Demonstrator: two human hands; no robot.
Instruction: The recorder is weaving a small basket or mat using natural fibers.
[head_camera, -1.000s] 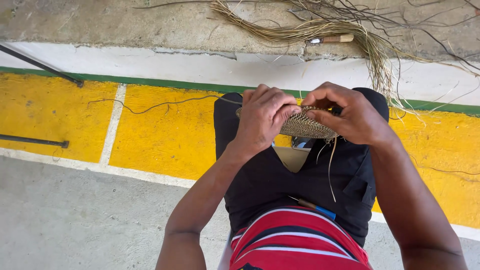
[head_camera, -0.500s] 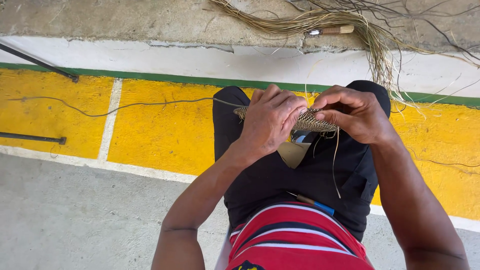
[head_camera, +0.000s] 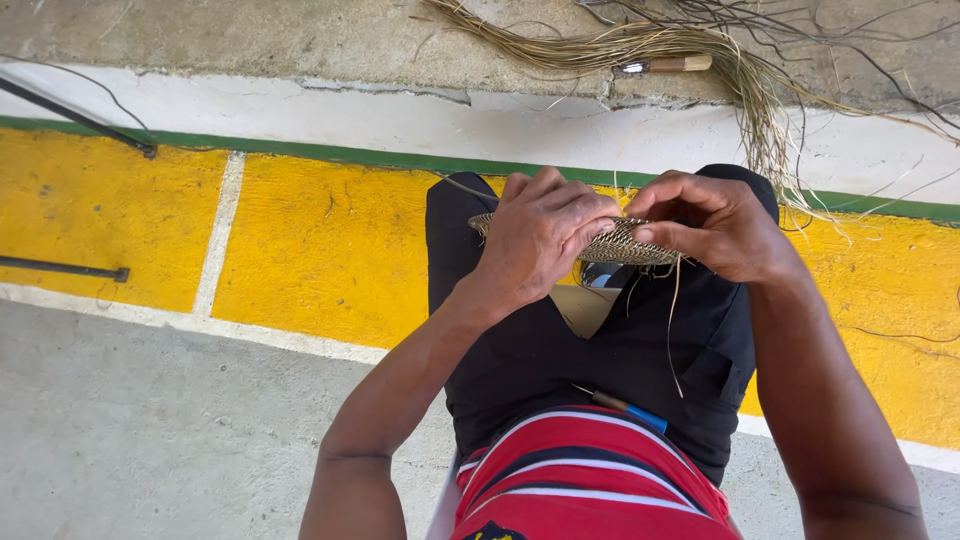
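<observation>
— Wide view first: yellow painted floor band (head_camera: 300, 260), and a loose bundle of pale dry fibre strands (head_camera: 640, 45) on the grey ledge, lying within reach.

— And on the lap?

— A flat woven straw disc (head_camera: 625, 243), held over the knees. Left hand (head_camera: 545, 240) curls over it, fingers pressed together, clamping it steady. Right hand (head_camera: 715, 225) pinches the disc's rim, seemingly working the edge.

— Smaller?

— A wooden-handled knife (head_camera: 665, 65) rests among the fibres.

My arms are bare to past the elbow, with no sleeves, watch or rings on my left hand (head_camera: 540, 240) or right hand (head_camera: 715, 225). I wear black trousers and a red shirt striped in white and, I think, dark navy.
</observation>
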